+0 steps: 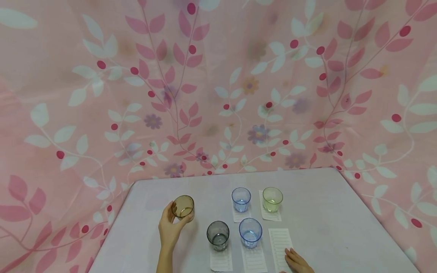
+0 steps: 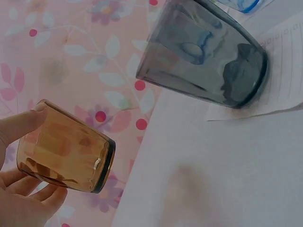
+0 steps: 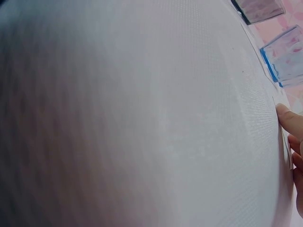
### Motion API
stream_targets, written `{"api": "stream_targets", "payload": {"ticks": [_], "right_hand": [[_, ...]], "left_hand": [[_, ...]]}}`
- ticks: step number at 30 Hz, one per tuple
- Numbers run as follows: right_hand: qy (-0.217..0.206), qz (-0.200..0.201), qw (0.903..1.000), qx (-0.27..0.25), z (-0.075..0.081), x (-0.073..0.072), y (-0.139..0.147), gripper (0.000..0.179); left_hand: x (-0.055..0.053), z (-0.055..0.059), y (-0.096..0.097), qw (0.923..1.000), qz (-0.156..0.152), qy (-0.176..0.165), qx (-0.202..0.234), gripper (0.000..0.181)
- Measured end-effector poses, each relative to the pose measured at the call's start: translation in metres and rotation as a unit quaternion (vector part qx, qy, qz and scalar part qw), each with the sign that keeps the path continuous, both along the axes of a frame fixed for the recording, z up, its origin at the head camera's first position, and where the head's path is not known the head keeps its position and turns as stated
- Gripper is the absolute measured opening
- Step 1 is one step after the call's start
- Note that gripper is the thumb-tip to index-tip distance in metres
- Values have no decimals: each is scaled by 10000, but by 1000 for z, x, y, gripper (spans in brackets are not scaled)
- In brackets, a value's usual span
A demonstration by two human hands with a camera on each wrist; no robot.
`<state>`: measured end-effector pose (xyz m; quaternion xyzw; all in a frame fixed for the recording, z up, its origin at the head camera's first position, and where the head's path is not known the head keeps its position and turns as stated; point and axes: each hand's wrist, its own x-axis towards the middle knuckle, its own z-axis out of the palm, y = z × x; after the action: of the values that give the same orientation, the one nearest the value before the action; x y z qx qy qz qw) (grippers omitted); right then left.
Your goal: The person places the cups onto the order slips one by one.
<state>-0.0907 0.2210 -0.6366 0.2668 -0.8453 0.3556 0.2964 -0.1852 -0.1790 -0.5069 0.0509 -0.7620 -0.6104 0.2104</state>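
My left hand (image 1: 169, 229) grips an amber glass (image 1: 183, 207) round its side, thumb on one side and fingers on the other. In the left wrist view the amber glass (image 2: 66, 146) appears raised off the table. To its right, a dark grey glass (image 1: 218, 236) stands on a paper slip (image 1: 221, 262). At the front right my right hand (image 1: 297, 261) rests on a lined paper slip (image 1: 280, 240) that bears no glass. Its thumb (image 3: 289, 119) and fingers touch the paper in the right wrist view, with the hand partly cut off.
Beside the grey glass, a blue glass (image 1: 250, 233) stands on its own slip (image 1: 254, 261). Farther back are another blue glass (image 1: 241, 200) and a green glass (image 1: 272, 200), both on slips. A white-covered table (image 1: 324, 212) meets a flowered pink cloth (image 1: 211, 94) behind.
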Motion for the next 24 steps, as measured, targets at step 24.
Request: {"api": "stream_targets", "payload": {"ticks": [24], "right_hand": [[9, -33, 9999, -139, -3, 1, 1, 66]], "left_hand": [[3, 40, 35, 9912, -1248, -11, 431, 81]]}}
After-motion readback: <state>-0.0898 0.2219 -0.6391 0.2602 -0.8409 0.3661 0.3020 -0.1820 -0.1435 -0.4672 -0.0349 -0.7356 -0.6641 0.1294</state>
